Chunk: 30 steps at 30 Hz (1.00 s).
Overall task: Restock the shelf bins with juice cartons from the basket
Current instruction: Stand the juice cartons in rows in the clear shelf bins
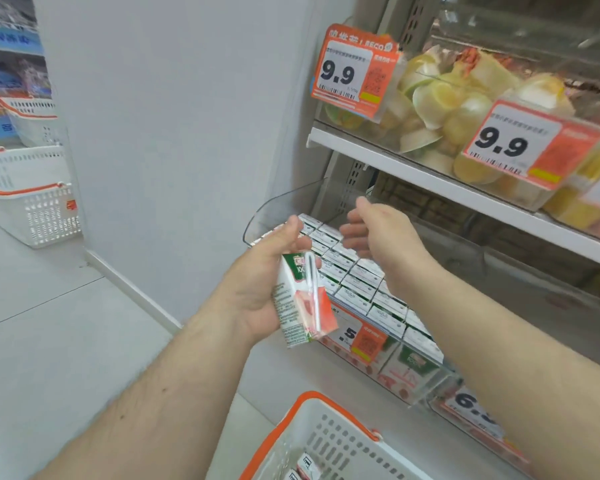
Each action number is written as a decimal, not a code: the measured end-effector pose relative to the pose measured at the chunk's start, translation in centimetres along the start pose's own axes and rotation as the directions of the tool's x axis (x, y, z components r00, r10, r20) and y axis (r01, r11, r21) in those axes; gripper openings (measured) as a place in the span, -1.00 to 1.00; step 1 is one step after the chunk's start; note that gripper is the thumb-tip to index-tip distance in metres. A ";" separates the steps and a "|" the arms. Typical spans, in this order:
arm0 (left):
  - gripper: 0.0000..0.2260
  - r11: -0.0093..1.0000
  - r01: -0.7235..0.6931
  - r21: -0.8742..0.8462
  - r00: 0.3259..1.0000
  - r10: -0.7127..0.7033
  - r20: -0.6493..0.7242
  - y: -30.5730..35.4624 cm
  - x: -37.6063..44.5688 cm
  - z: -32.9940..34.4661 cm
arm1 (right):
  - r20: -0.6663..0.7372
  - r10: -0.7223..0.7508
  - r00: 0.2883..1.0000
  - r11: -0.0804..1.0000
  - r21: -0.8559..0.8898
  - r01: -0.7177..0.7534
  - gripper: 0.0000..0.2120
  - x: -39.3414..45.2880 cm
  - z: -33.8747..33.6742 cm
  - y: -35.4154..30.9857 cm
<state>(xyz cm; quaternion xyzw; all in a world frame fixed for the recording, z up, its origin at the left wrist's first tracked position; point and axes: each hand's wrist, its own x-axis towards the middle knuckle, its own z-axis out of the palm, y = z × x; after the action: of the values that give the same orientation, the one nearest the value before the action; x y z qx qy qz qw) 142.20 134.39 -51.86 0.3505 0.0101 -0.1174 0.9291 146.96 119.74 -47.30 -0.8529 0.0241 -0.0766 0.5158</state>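
Observation:
My left hand [257, 282] grips a small white, green and red juice carton [300, 303] with a straw on its side, tilted, just in front of the clear shelf bin [274, 207]. The bin holds several rows of the same cartons [357, 282], tops up. My right hand [378, 233] hovers over the bin's back rows, fingers loosely spread and holding nothing. Below, at the bottom edge, the white basket with an orange rim [329, 441] shows a couple of cartons [307, 465] inside.
An upper shelf [430, 174] carries a clear bin of pale fruit cups and orange 9.9 price tags [347, 77]. A white wall panel [187, 133] stands left of the shelving. Stacked white baskets [32, 199] sit on the floor at far left.

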 end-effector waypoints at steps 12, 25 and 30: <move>-0.27 0.974 0.147 0.174 0.988 -0.138 -0.067 -6.3 -2.8 3.8 | 0.199 0.181 0.963 0.945 0.237 -0.227 -0.56 -12.4 -1.4 5.9; -0.87 0.818 -0.055 0.573 0.978 -0.072 0.196 -8.5 -4.9 3.1 | 0.376 0.281 0.883 0.404 0.788 -0.464 -0.56 -13.5 -5.0 7.0; -0.70 0.839 -0.223 0.496 0.972 0.153 0.178 -8.1 -3.5 2.0 | 0.005 0.186 0.982 0.917 0.357 -0.176 -0.72 -13.7 -5.6 7.3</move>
<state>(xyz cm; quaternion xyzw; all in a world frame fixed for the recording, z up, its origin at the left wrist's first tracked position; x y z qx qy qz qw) 136.83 127.93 -55.20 0.5759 -0.1171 -0.0469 0.8077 132.80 113.09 -52.65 -0.7383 0.0962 -0.0442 0.6662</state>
